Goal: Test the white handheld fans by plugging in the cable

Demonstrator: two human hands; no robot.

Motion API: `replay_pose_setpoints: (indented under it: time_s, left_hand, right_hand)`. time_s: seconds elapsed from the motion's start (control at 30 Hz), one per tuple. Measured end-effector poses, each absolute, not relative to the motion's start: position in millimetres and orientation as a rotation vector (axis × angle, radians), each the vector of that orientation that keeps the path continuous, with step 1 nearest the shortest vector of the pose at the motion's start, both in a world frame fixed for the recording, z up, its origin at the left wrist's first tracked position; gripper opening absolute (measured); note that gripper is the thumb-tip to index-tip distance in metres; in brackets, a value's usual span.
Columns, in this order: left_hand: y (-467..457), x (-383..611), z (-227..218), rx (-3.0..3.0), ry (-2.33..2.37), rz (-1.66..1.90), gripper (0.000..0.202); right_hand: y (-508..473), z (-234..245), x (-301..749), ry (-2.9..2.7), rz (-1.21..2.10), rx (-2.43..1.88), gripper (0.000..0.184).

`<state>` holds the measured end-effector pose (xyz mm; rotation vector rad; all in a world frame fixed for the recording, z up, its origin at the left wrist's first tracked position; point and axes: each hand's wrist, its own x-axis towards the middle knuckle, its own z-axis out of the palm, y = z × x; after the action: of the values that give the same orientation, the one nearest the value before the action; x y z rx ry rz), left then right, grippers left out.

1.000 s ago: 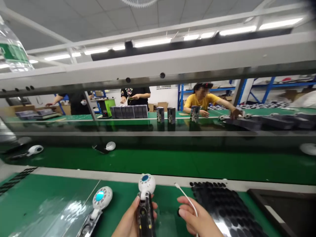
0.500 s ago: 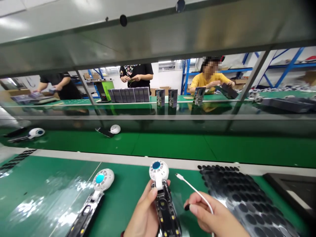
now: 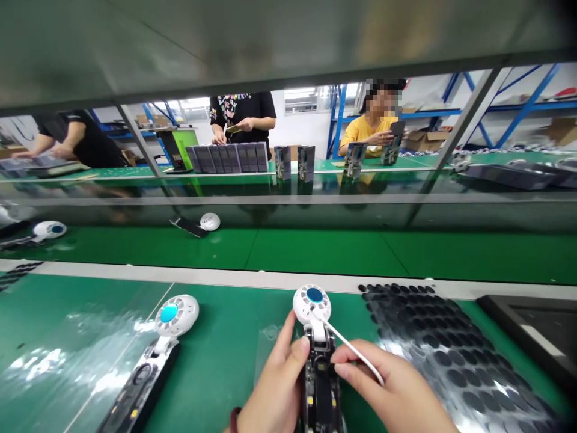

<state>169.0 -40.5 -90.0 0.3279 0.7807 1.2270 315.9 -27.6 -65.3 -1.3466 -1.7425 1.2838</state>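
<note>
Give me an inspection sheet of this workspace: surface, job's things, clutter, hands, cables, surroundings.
Surface: glossy green bench mat, with a green conveyor belt behind it.
Job's things: black handheld device with a round white, blue-centred head, held upright.
Clutter: second identical device lying on its own; black sheet of round pads; dark tray.
Hands: left hand grips the device body; right hand pinches the cable.
Cables: thin white cable, its tip at the device neck.
Surroundings: grey shelf rail overhead; co-workers at the far bench.
</note>
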Motion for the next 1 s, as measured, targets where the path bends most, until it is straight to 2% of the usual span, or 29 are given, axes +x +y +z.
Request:
replay_pose_setpoints:
  time_s: [0.17,0.5,0.73,0.9,1.0]
  left_hand:
    - [-39.9,169.5,-88.7,0.293,0.798,1.203,0.079]
    - [-38.5,169.3,-82.9,0.2,0.801,1.216,0.09]
    - [-39.0,168.3,-86.8,0.203,0.823,1.224,0.089]
    - [-39.3,166.8,-89.5,0.196,0.845,1.195,0.08]
    - [-39.2,167.2,-89.6,0.19,0.828,1.19,0.083]
  right_hand:
    - [-27.8,-67.8,312.2,-1.97,1.008,-1.274,0.017]
    - [-31.2,-77.1,311.3,-2.178,0.817,-1.156,0.018]
    - [-31.7,-82.9,311.4,-2.251,0.771,-1.177,0.02]
    - [-32.9,-84.8,311.5,-2.227,0.75,-1.167,0.019]
    - [-34.0,-84.4,310.6,-2.239,0.67,-1.187,0.019]
